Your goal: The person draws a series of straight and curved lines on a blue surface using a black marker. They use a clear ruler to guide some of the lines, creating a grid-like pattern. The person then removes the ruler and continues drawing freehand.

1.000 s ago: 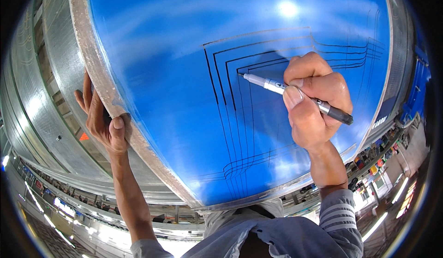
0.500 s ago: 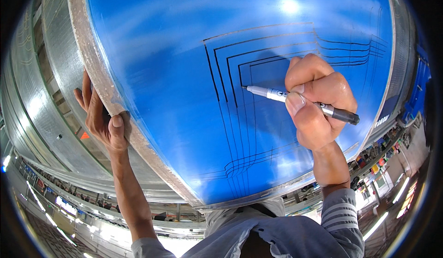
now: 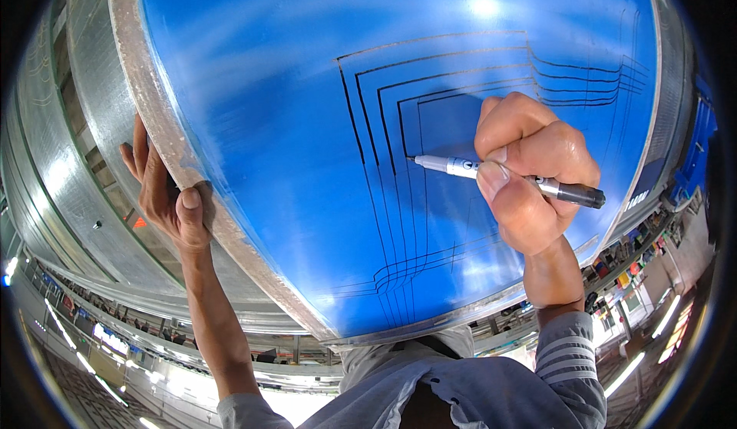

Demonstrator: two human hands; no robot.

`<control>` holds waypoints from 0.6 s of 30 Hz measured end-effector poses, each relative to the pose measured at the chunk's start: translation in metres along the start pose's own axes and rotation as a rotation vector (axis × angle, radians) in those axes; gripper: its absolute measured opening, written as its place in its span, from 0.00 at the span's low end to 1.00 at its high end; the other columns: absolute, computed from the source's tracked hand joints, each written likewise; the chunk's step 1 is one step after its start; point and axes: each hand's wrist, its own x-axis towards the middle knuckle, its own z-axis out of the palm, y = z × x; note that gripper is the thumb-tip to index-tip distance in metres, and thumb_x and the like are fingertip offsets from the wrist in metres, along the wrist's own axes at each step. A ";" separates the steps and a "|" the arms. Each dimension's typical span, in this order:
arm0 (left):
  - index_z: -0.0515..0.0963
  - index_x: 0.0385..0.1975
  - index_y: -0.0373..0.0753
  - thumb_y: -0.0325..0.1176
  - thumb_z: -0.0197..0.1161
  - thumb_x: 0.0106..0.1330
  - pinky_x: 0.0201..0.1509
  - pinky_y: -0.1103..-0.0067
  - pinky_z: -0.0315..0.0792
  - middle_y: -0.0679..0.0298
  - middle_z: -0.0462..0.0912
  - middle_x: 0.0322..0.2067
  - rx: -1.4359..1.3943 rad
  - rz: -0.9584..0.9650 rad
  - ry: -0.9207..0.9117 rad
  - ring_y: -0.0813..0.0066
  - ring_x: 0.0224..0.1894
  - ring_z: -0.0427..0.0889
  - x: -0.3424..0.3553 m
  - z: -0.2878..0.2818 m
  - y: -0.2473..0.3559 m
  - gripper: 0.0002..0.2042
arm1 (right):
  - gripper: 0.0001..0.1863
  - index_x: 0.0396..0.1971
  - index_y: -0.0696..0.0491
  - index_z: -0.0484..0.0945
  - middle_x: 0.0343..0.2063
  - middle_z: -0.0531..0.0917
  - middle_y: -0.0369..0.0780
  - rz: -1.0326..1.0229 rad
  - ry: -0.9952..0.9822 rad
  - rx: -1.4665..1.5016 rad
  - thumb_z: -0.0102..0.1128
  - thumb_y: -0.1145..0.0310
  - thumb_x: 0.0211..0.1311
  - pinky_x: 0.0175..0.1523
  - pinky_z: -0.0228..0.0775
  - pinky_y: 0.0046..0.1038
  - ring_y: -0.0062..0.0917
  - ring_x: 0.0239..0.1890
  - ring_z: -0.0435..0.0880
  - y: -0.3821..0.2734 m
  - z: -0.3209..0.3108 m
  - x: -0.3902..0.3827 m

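A large blue panel (image 3: 253,122) in a scuffed metal frame (image 3: 165,133) fills the middle of the view, tilted relative to me. My right hand (image 3: 537,172) is closed around a white marker pen (image 3: 449,166) with a dark rear end, pinched between thumb and fingers. Its fine tip touches the panel at the lower end of a thick black line. Nested black lines (image 3: 361,114) bend at corners on the panel; their upper stretches are thick, their lower ones thin. My left hand (image 3: 173,206) grips the frame's left side, thumb on top, its fingers along the outer side.
Shiny grey metal surfaces (image 3: 57,176) lie left of the panel, below its level. Blue equipment (image 3: 695,153) stands at the far right. Shelving with small items (image 3: 637,260) and bright tube lights (image 3: 626,375) show at the lower right. A bright glare spot (image 3: 484,4) sits on the panel's upper part.
The pen tip has moved slightly down the panel with my right hand, and the thick line under it is longer. My left hand keeps its hold on the frame.
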 end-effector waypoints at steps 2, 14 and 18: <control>0.78 0.51 0.35 0.69 0.50 0.57 0.74 0.61 0.26 0.49 0.70 0.60 0.001 -0.001 0.004 0.58 0.68 0.61 -0.001 0.000 0.000 0.39 | 0.12 0.25 0.56 0.67 0.19 0.71 0.43 -0.001 -0.006 0.005 0.50 0.85 0.36 0.22 0.48 0.25 0.17 0.17 0.57 0.000 0.000 0.000; 0.78 0.51 0.36 0.68 0.48 0.57 0.74 0.59 0.27 0.50 0.71 0.60 0.035 0.025 -0.015 0.58 0.68 0.62 0.002 -0.001 0.001 0.39 | 0.06 0.27 0.55 0.66 0.18 0.68 0.41 -0.016 0.007 0.133 0.53 0.78 0.48 0.24 0.46 0.25 0.18 0.18 0.54 0.002 -0.004 -0.002; 0.79 0.52 0.38 0.66 0.49 0.58 0.72 0.53 0.24 0.50 0.71 0.60 0.049 0.072 -0.006 0.56 0.68 0.62 0.001 -0.002 -0.007 0.37 | 0.05 0.28 0.56 0.67 0.18 0.68 0.42 0.084 0.156 0.518 0.51 0.75 0.51 0.25 0.50 0.25 0.20 0.19 0.57 -0.004 -0.017 0.003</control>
